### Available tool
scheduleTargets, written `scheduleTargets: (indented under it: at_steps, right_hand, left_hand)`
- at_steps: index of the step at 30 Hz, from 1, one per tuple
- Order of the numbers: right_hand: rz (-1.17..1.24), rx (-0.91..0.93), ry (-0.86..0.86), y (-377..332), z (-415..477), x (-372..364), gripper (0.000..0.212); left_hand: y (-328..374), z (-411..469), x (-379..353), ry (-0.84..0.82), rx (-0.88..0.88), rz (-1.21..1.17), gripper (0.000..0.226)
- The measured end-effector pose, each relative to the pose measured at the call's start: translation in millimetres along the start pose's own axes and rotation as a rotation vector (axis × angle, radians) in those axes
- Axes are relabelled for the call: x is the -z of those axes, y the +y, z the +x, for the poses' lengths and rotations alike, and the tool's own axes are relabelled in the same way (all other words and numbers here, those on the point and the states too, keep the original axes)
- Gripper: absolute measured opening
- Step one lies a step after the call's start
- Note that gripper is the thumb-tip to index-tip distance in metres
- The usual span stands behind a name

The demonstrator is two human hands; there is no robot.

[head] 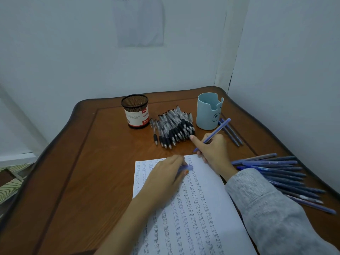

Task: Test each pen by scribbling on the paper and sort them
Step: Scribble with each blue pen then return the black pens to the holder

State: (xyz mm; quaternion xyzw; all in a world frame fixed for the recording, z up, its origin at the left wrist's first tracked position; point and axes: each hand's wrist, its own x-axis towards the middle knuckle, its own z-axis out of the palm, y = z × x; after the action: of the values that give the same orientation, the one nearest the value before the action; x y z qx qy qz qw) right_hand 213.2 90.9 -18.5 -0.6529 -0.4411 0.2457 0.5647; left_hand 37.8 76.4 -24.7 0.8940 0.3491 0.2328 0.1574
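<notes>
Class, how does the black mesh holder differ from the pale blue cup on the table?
The mesh holder is dark wire with a red-and-white label; the blue cup is smooth, with a drawn face. The mesh holder's rim is level; the blue cup's rim is notched. The mesh holder stands left of the black-grip pens, the blue cup right. Both stand upright.

Right sleeve [266,208]: grey, ribbed knit, long.

A single head-worn wide-angle camera looks forward and down from close above the worktop [82,181], facing the wall corner [229,61] behind it.
</notes>
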Motion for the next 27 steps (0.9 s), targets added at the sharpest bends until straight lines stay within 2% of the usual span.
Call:
scheduleTargets:
  at_steps: [9, 27]
  right_hand:
    - [-0.117, 0.164, -0.017, 12, 8, 1, 0.033]
    - [-0.034, 0.165, -0.099, 12, 9, -1, 0.031]
  left_hand:
    - [-3, 2, -3, 0.019, -0.03, 0.02, 0.017]
    - [-1, 3, -2, 0.011, -0.035, 0.051, 0.014]
